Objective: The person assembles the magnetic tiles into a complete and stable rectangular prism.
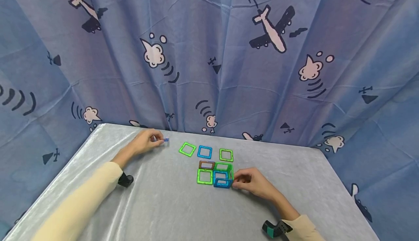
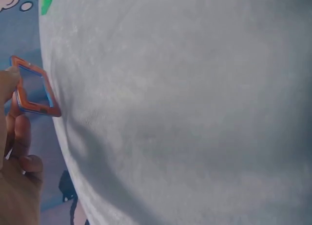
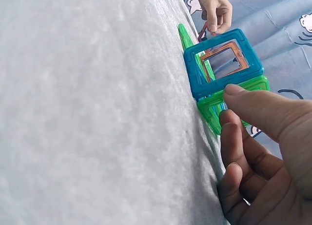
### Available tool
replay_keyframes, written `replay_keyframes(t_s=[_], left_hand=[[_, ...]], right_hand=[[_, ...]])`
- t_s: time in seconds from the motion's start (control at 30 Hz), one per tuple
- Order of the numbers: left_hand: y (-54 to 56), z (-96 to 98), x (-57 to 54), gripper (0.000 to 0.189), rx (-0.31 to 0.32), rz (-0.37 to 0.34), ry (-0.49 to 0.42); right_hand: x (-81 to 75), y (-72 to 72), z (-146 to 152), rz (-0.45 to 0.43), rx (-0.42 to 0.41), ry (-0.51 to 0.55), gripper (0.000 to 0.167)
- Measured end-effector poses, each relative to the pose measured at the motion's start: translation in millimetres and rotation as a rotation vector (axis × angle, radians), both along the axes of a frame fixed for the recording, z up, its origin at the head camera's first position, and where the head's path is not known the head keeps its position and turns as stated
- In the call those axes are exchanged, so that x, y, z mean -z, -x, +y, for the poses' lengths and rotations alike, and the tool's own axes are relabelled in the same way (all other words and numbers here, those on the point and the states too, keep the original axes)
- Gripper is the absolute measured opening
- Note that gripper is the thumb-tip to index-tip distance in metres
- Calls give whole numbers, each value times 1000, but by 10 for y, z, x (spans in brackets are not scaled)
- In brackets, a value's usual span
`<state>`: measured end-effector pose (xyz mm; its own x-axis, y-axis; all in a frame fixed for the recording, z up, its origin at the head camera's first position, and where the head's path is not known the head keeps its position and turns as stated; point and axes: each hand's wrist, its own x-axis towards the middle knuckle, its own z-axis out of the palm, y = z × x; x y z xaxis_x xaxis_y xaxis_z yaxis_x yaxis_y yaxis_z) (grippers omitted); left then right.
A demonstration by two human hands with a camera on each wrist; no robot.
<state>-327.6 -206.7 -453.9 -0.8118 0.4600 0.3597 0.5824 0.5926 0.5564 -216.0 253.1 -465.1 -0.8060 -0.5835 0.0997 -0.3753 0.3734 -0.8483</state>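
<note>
At the back left of the table, my left hand (image 1: pixel 146 141) pinches an orange square magnetic tile (image 2: pixel 38 107) with blue showing along its edges. The left wrist view has that tile held up close to the table's edge. My right hand (image 1: pixel 254 183) is at the right side of a tile structure, thumb and fingers pinching its near corner. There an upright blue tile (image 3: pixel 192 83) meets an upright green tile (image 3: pixel 258 83). Flat beside these lie a light green tile (image 1: pixel 198 176) and a brown-orange tile (image 1: pixel 200 165).
Behind the structure, a green tile (image 1: pixel 182 148), a blue tile (image 1: pixel 199 152) and another green tile (image 1: pixel 220 155) lie flat and apart. They rest on a table with a pale grey cloth (image 1: pixel 157 201). A blue patterned curtain (image 1: pixel 196 52) hangs along the table's far edge.
</note>
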Motion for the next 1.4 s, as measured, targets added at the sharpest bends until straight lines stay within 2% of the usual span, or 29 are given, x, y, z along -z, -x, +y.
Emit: replay_keyframes(t_s=[0.23, 0.4, 0.8, 0.93, 1.17, 1.4], left_hand=[[-58, -66, -90, 5, -20, 1, -60], [-99, -107, -132, 5, -26, 8, -65], [-233, -93, -208, 5, 80, 26, -62], [-286, -54, -220, 5, 120, 55, -67], [-387, -7, -191, 8, 174, 57, -82], [-487, 42, -173, 10, 195, 69, -78]], right_hand=[[6, -10, -2, -9, 1, 2, 10], [9, -6, -6, -19, 8, 4, 11], [15, -4, -17, -9, 0, 20, 9], [21, 0, -8, -3, -5, 20, 9], [11, -1, -9, -9, -14, 38, 10], [-2, -6, -12, -5, -9, 37, 11]])
